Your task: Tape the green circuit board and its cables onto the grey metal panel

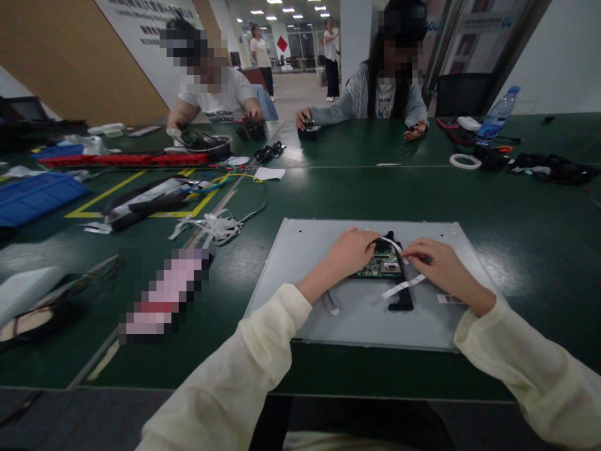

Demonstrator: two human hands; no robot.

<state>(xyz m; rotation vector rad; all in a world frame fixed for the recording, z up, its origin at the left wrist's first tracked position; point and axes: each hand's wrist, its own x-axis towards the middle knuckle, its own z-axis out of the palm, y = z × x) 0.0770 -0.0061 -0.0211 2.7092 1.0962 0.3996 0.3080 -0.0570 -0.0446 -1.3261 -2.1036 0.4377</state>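
A flat grey metal panel (300,275) lies on the table in front of me. On it sits a black bracket (402,300) with a green circuit board (378,266). My left hand (354,250) rests over the board's far left side, fingers curled at one end of a narrow white strip (404,285). The thumb and fingers of my right hand (434,263) pinch that strip at the bracket's right side. From there its loose tail hangs back toward me over the bracket. A short grey cable (332,304) with a white plug lies left of the board.
Left of the panel are a heap of white strips (220,227) and a blurred-out pink item (164,294). A blue bin (37,194) and a red power strip (126,159) lie farther left. Two people sit opposite. A water bottle (498,118) and tape roll (464,161) stand at the right back.
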